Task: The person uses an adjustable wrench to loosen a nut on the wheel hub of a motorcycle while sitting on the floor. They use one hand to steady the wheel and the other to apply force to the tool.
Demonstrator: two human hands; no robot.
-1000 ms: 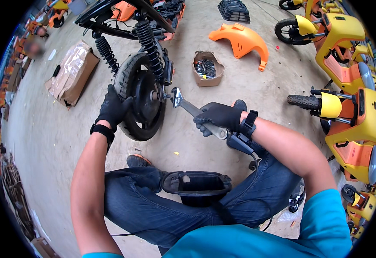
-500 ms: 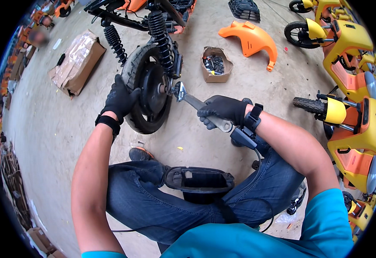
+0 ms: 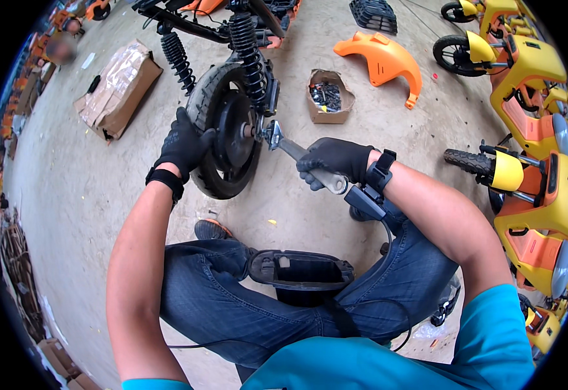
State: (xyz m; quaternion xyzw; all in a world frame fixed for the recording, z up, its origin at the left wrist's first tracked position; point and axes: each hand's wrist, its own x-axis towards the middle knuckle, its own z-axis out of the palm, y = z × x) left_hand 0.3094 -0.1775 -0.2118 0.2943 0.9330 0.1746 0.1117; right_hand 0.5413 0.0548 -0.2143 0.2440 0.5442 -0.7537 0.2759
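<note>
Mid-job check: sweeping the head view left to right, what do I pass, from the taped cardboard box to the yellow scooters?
Taped cardboard box → left hand → black wheel → adjustable wrench, held in the right hand → orange curved panel → yellow scooters.

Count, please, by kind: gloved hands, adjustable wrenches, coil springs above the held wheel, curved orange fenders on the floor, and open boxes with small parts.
Gloved hands, left hand and right hand: 2
Adjustable wrench: 1
Coil springs, left spring and right spring: 2
Orange fender: 1
Open box: 1
Total: 7
</note>
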